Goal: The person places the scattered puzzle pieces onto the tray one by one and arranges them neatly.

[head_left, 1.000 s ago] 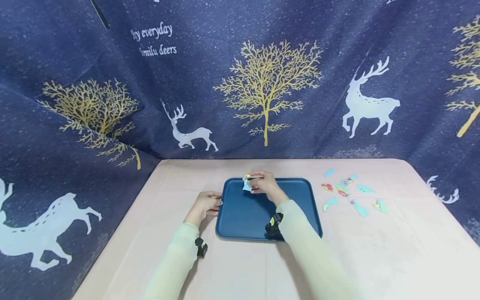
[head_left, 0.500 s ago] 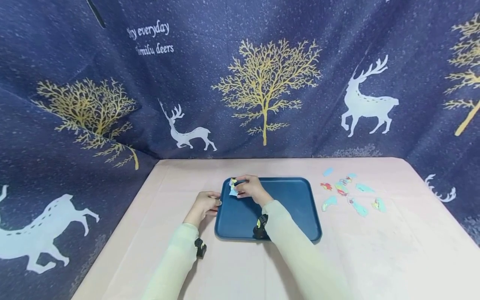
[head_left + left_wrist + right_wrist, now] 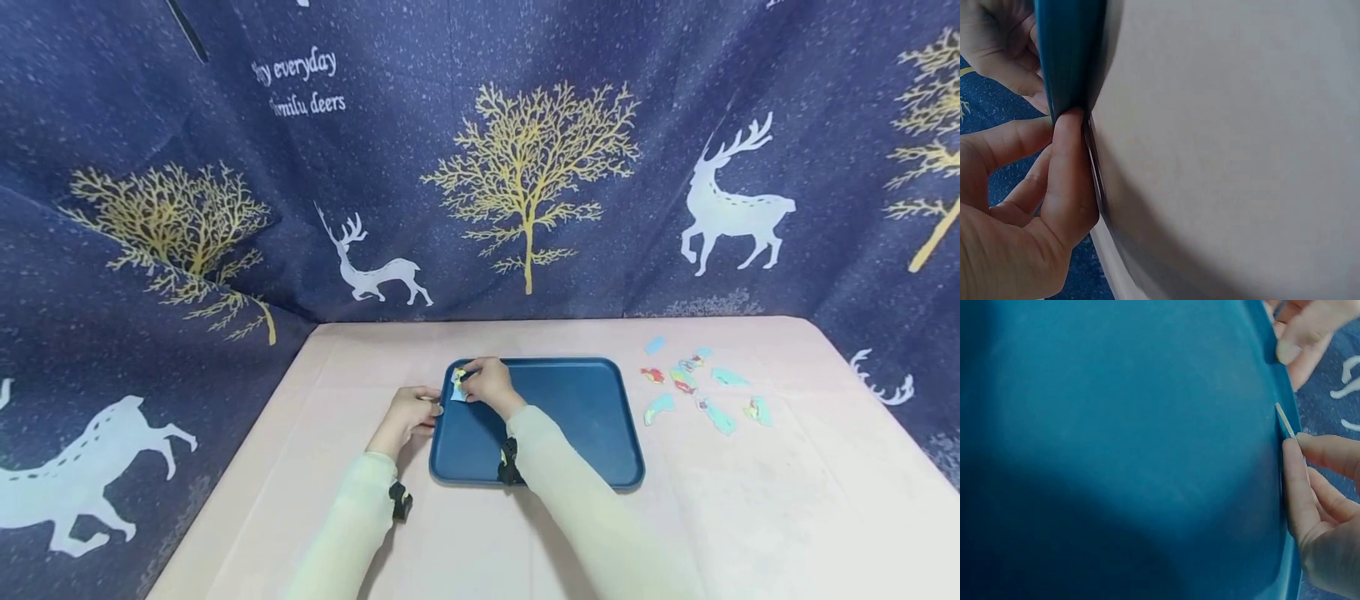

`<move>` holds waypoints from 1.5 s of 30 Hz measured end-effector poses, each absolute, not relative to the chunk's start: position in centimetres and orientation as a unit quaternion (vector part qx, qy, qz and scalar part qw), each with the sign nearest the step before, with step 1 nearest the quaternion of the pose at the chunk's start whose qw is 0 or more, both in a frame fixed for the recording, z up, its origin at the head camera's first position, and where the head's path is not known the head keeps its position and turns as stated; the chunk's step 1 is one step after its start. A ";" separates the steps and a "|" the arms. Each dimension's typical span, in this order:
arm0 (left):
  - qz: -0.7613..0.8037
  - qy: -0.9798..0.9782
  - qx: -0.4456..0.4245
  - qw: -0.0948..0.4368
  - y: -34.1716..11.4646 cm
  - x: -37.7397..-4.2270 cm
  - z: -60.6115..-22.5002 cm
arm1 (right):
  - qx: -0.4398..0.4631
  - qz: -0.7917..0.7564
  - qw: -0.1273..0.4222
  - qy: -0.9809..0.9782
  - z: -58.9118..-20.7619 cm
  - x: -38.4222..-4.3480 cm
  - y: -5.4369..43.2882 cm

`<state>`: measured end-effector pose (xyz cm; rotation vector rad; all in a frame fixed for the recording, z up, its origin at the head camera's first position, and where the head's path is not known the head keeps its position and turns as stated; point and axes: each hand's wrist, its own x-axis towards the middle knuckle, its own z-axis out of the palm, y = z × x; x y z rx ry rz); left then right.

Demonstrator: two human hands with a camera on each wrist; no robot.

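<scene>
The blue tray [image 3: 540, 433] lies on the table in the head view. At its far left corner my right hand [image 3: 492, 388] pinches a light blue and yellow puzzle piece [image 3: 458, 387]. In the right wrist view that puzzle piece [image 3: 1285, 420] appears edge-on as a thin pale strip between thumb and fingers, by the tray wall. My left hand [image 3: 410, 413] grips the tray's left rim. Its thumb and fingers pinch that rim in the left wrist view, where the left hand [image 3: 1035, 206] is close up.
Several loose puzzle pieces [image 3: 718, 415], light blue, red and yellow, lie scattered on the table right of the tray. A pale pink cloth [image 3: 360, 358] covers the table. Behind it hangs a dark blue curtain [image 3: 480, 308] printed with deer and trees.
My right hand has carried the puzzle piece left across the tray's far side to its far left corner, and slightly nearer. The left hand stays at the rim.
</scene>
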<state>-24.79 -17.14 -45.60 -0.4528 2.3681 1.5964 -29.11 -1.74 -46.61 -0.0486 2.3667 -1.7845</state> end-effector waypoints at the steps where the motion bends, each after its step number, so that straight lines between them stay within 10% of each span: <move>1: 0.548 0.812 -0.157 0.125 -17.1 -24.8 -45.6 | -0.019 -0.587 0.084 0.805 -46.6 -29.0 -1.9; 26: 0.544 0.815 -0.154 0.128 -17.0 -24.8 -45.5 | -0.065 -0.598 0.109 0.791 -45.8 -29.3 -0.2; 45: 0.566 0.799 -0.156 0.129 -17.4 -24.6 -45.7 | -0.070 -0.664 0.056 0.742 -42.0 -30.1 10.9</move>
